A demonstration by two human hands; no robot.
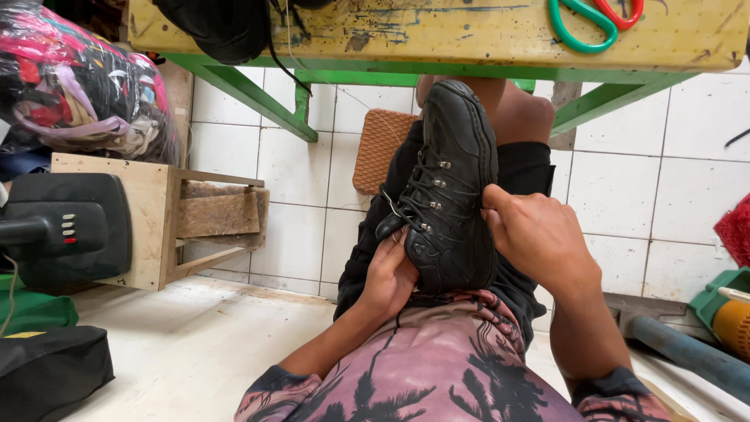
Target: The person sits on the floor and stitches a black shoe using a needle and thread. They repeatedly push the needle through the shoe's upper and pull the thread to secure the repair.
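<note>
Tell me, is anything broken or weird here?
The yellow wooden tabletop is scratched, with dark stains and worn paint. The black lace-up shoe held by the left hand and right hand shows no clear damage.

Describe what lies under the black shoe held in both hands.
Under the shoe are black shorts and a bare knee. The lap part directly beneath is covered by the shoe and both hands.

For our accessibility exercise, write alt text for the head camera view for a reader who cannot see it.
A seated person's left hand and right hand grip a black lace-up boot on the lap, beneath a paint-stained yellow workbench bearing scissors.
</note>
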